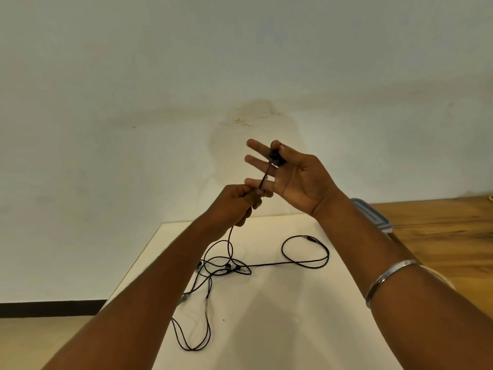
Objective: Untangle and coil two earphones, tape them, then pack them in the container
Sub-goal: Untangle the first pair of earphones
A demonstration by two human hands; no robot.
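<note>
A: Head view, quick. Hands?

B: Right hand (301,180) is raised with its palm toward the camera and fingers spread straight. The thumb pins a dark earbud end (274,156) against the index finger. Left hand (234,204) is curled and pinches the earphone cord (266,173), which runs taut between the two hands.

A: Rest of the cord?

B: It's thin, black and round. It drops from the left hand to the tangled cords (226,265) on the matte white table (280,329). I count two bud-like bits there, but they're blurry. One oval loop ends in one metal jack (306,237).

A: Container?

B: One, grey-blue plastic, lid on (373,217). It's on the wood surface (440,236), half hidden behind the right forearm. There's one shiny metal bangle (392,276) on that forearm.
</note>
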